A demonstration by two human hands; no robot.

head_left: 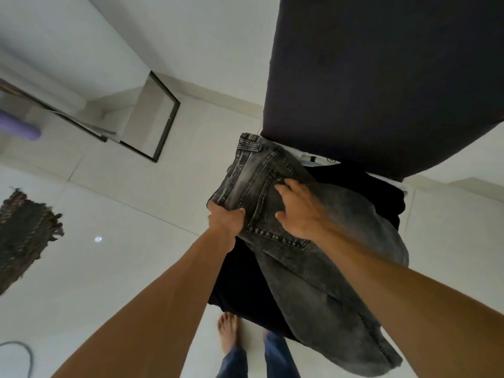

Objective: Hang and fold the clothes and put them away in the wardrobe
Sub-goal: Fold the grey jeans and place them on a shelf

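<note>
Right grip [300, 211] flat on grey jeans [308, 282], left grip [226, 217] clutching edge

Glossy white tile floor [122, 268], black-framed mirror [148, 118] against white wall [191, 36], fringed dark rug [24, 227], perhaps a purple mat roll [19, 128].

Soft, even light, fairly bright; one small glare spot on the glossy floor tiles [98, 239]; strong wide-angle bending at edges; right hand [300, 211] slightly motion-blurred.

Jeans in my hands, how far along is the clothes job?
Done: nothing visibly put away. In hand: grey jeans, left hand gripping the waistband, right hand flat on the pocket. Left: folding them, then the black clothes beneath.
</note>
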